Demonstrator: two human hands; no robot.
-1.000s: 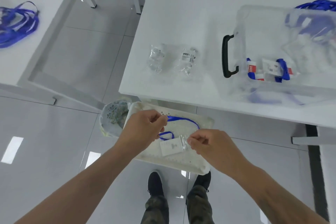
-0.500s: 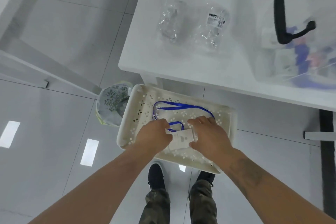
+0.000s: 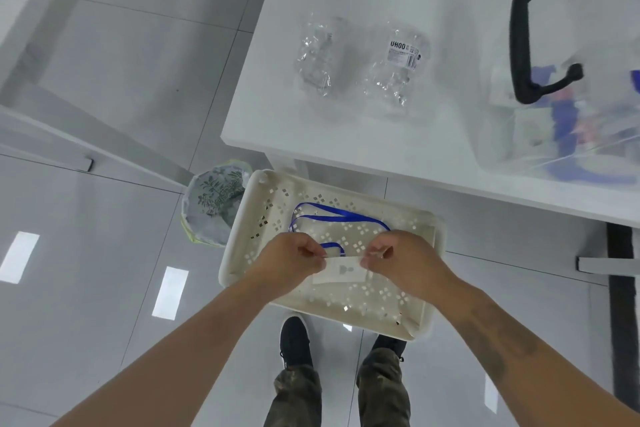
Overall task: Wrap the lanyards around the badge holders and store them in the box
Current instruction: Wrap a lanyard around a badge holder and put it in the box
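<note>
A clear badge holder [image 3: 341, 272] with a white card hangs over a white perforated basket [image 3: 242, 250] on the floor. My left hand [image 3: 289, 262] pinches its top left corner and my right hand [image 3: 403, 258] pinches its top right corner. The blue lanyard [image 3: 332, 217] attached to it trails in loops into the basket behind my hands. The clear storage box [image 3: 554, 121] with a black handle [image 3: 521, 45] stands on the white table at the upper right, with wrapped badges blurred inside.
Two crumpled clear plastic bags [image 3: 317, 55] [image 3: 398, 62] lie on the white table [image 3: 363, 135]. A small lined waste bin [image 3: 216, 199] stands left of the basket. Another table [image 3: 31, 10] is at the far left. My shoes are below the basket.
Both hands have shifted apart to the holder's top corners and lifted it slightly. The view has tilted a little further down since a second ago.
</note>
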